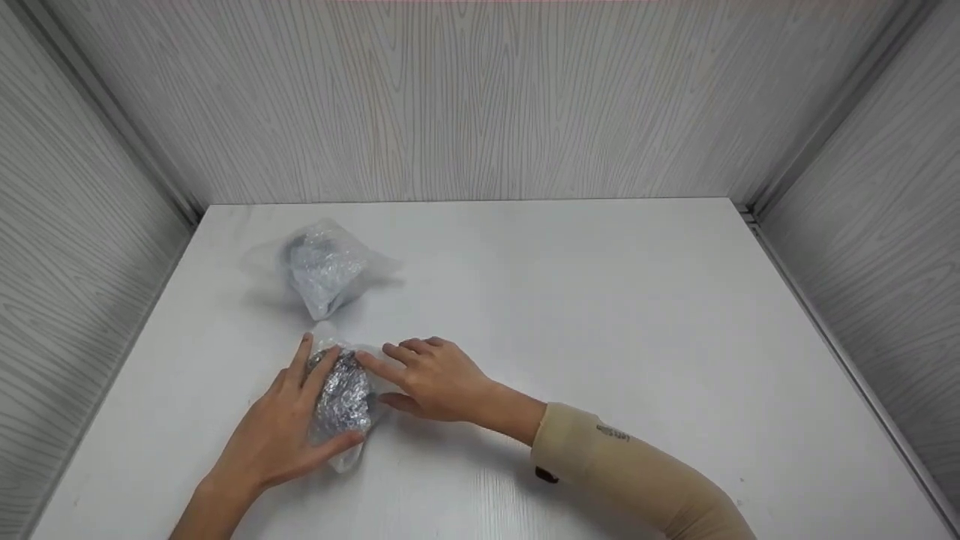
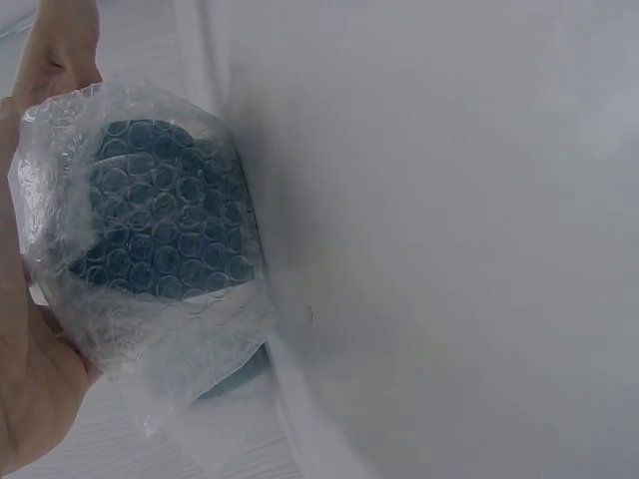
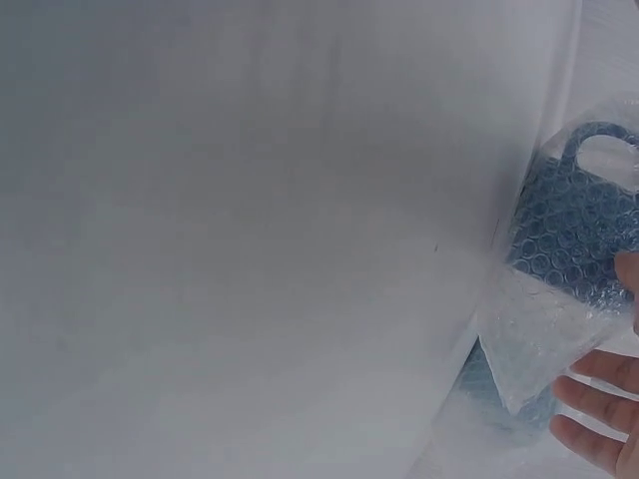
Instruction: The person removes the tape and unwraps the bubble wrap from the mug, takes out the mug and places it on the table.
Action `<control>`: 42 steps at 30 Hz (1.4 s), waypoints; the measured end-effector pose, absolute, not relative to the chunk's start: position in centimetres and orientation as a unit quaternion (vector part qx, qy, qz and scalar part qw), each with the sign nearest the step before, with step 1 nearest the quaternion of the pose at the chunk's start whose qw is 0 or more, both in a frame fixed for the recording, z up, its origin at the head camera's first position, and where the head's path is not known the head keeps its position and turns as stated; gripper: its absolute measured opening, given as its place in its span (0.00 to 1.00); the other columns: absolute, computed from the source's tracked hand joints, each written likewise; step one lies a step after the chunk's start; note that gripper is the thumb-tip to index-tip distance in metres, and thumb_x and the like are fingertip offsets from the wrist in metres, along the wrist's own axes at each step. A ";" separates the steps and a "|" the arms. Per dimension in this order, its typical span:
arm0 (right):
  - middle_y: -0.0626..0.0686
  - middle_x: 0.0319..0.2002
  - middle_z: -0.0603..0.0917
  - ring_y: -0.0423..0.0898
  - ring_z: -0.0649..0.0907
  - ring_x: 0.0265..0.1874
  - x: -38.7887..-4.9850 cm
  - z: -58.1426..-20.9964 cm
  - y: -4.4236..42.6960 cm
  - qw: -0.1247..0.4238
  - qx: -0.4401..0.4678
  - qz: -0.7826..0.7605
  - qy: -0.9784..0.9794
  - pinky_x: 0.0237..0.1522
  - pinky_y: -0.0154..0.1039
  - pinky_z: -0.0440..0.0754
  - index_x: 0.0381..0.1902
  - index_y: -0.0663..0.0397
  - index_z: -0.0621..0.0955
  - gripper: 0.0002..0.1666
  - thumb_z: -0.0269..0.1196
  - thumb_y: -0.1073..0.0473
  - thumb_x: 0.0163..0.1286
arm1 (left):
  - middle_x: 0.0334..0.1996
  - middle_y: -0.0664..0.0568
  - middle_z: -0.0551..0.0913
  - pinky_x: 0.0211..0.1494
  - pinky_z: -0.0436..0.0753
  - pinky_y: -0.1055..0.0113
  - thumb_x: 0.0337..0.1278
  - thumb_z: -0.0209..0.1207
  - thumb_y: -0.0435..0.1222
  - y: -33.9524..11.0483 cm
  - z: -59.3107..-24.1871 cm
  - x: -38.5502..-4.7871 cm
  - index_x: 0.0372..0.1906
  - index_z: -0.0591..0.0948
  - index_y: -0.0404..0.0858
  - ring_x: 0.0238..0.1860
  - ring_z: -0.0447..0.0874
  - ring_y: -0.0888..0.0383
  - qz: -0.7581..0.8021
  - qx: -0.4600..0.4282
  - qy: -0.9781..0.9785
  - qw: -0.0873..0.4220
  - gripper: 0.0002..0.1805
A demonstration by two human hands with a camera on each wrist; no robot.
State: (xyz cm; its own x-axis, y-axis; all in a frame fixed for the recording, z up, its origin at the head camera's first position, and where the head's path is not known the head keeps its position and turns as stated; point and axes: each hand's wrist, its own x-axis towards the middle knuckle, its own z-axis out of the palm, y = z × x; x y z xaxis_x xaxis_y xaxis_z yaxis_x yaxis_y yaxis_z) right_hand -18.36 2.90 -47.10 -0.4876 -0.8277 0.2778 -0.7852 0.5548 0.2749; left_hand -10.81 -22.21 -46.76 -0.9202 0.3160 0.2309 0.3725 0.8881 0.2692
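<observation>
A bubble-wrapped package (image 1: 345,401) lies on the white table, left of centre. Through its clear wrap a dark blue thing (image 2: 170,215) shows, with a loop like a handle (image 3: 597,130) at one end; its kind stays unclear. My left hand (image 1: 274,431) holds the package from the left, fingers along the far part and thumb across the near end. From the right, my right hand (image 1: 435,382) touches the wrap with an extended index finger, its thumb lower at the side. Its other fingers (image 3: 594,404) are spread.
Farther back stands a second bubble-wrapped package (image 1: 326,266), its loose wrap corners sticking out. The white table (image 1: 585,300) stretches to the right. Grey wood-grain panels rise at the back (image 1: 480,97) and on both sides.
</observation>
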 end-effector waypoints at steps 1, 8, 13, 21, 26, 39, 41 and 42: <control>0.46 0.63 0.87 0.44 0.90 0.57 -18.4 -47.1 3.0 0.196 0.469 -0.055 -0.859 0.53 0.41 0.91 0.80 0.35 0.67 0.38 0.53 0.30 0.79 | 0.83 0.30 0.55 0.50 0.88 0.36 0.51 0.70 0.68 -22.2 -46.8 -10.8 0.83 0.61 0.42 0.64 0.82 0.32 -0.156 -0.179 -0.967 0.091 0.61; 0.45 0.60 0.89 0.44 0.90 0.55 -18.5 -47.2 3.5 0.208 0.469 -0.050 -0.857 0.51 0.41 0.91 0.79 0.34 0.69 0.38 0.52 0.28 0.79 | 0.83 0.30 0.56 0.49 0.89 0.37 0.51 0.70 0.68 -21.7 -46.9 -11.0 0.83 0.61 0.42 0.64 0.81 0.33 -0.155 -0.187 -0.965 0.095 0.61; 0.45 0.59 0.90 0.44 0.90 0.55 -18.4 -47.1 4.0 0.207 0.474 -0.052 -0.854 0.52 0.41 0.91 0.79 0.35 0.70 0.37 0.52 0.29 0.80 | 0.82 0.28 0.58 0.50 0.89 0.39 0.50 0.71 0.67 -21.4 -47.0 -11.1 0.82 0.62 0.40 0.63 0.82 0.34 -0.152 -0.195 -0.963 0.102 0.61; 0.45 0.55 0.91 0.44 0.91 0.54 -18.5 -46.7 4.8 0.217 0.478 -0.056 -0.849 0.52 0.41 0.91 0.77 0.35 0.72 0.36 0.52 0.29 0.79 | 0.81 0.28 0.59 0.50 0.90 0.42 0.51 0.70 0.68 -20.7 -47.3 -11.3 0.82 0.63 0.39 0.61 0.83 0.36 -0.150 -0.202 -0.961 0.112 0.60; 0.44 0.52 0.92 0.44 0.91 0.52 -18.6 -46.6 5.1 0.227 0.477 -0.054 -0.848 0.51 0.41 0.91 0.75 0.34 0.74 0.34 0.53 0.29 0.79 | 0.82 0.29 0.58 0.49 0.90 0.42 0.52 0.68 0.69 -20.3 -47.3 -11.5 0.82 0.64 0.39 0.61 0.84 0.36 -0.148 -0.203 -0.961 0.114 0.60; 0.43 0.50 0.93 0.44 0.92 0.50 -18.8 -46.5 6.3 0.223 0.470 -0.036 -0.853 0.49 0.41 0.92 0.74 0.33 0.75 0.30 0.59 0.36 0.79 | 0.82 0.29 0.57 0.49 0.91 0.45 0.53 0.67 0.70 -19.3 -47.0 -12.0 0.82 0.64 0.38 0.62 0.84 0.37 -0.135 -0.215 -0.961 0.109 0.60; 0.42 0.50 0.93 0.44 0.92 0.49 -18.8 -46.5 6.5 0.223 0.470 -0.035 -0.853 0.49 0.41 0.91 0.74 0.33 0.75 0.30 0.60 0.37 0.79 | 0.82 0.30 0.57 0.50 0.90 0.45 0.53 0.67 0.70 -19.2 -47.0 -12.1 0.82 0.64 0.38 0.62 0.83 0.37 -0.136 -0.216 -0.961 0.109 0.60; 0.42 0.50 0.93 0.44 0.92 0.49 -18.9 -46.6 6.5 0.224 0.470 -0.037 -0.853 0.49 0.41 0.91 0.75 0.33 0.75 0.30 0.60 0.38 0.79 | 0.82 0.30 0.57 0.50 0.90 0.45 0.53 0.67 0.70 -19.1 -47.0 -12.1 0.82 0.64 0.38 0.62 0.83 0.38 -0.137 -0.218 -0.960 0.110 0.60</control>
